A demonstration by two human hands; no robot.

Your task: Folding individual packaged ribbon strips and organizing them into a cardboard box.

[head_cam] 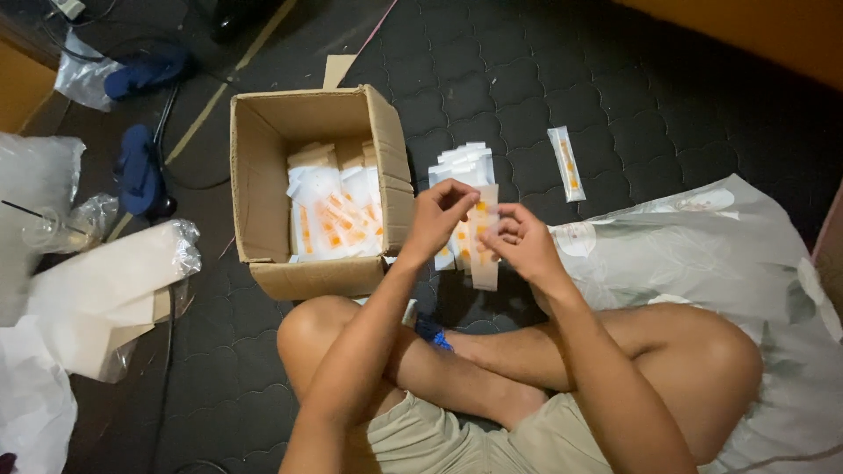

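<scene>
**Both hands on a clear packet beside an open box**

A person sits cross-legged on a dark quilted floor mat (544, 79). The left hand (436, 217) and the right hand (522, 241) meet in front of the knees, and between them they hold a long clear packet (484, 254) with orange pieces inside. Each hand's grip is narrow, fingertips pinched on the packet's upper part; the packet hangs upright, its lower end free above the mat.

Just behind the hands a small pile of similar packets (463, 164) lies on the mat. One more single packet (566, 163) lies apart, further right.

To the left of the hands stands an open cardboard box (263, 175), flaps up. It holds many of the same packets, white and clear with orange pieces, heaped loosely in its lower half.

A large clear plastic bag (702, 237) spreads over the mat by the right knee. At the far left lie a wrapped white stack (105, 281) in plastic, a clear plastic cup (48, 233) and blue sandals (139, 171).
</scene>
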